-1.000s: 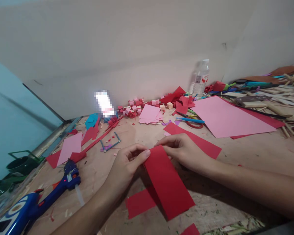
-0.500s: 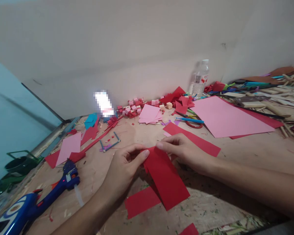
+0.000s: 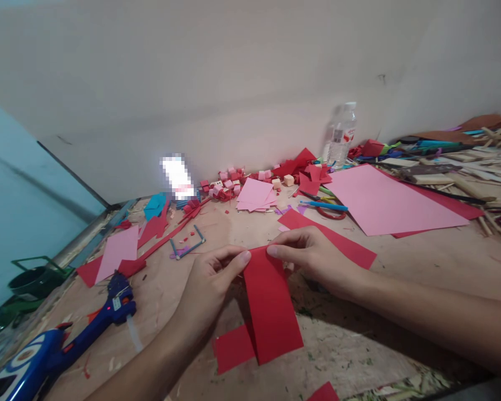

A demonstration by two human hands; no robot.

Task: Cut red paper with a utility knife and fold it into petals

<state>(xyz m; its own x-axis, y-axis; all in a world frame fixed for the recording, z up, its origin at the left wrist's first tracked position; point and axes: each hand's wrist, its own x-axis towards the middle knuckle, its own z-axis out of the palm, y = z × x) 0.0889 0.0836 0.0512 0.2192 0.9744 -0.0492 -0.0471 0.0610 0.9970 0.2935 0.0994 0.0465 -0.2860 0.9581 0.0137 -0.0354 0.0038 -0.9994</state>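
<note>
A red paper strip [image 3: 272, 309] hangs between my hands, its far edge pinched at both corners and its near end tilted down toward the table. My left hand [image 3: 217, 273] grips the left corner between thumb and fingers. At the right corner my right hand [image 3: 304, 253] pinches it the same way. Partly under the strip, a smaller red paper piece [image 3: 235, 348] lies on the table. Beyond my right hand is another red paper strip [image 3: 350, 248]. The fingers behind the paper are mostly hidden.
A blue hot glue gun [image 3: 119, 301] lies at the left. Small pink and red paper cubes [image 3: 229, 186], pink sheets [image 3: 394, 203], scissors [image 3: 329, 213] and a plastic bottle [image 3: 344, 139] stand or lie toward the wall. Wooden sticks [image 3: 476, 167] are heaped at the right.
The red paper strip has turned, its near end swinging to the left, so that it hangs straighter. Both hands keep their pinch on its far edge and have barely shifted.
</note>
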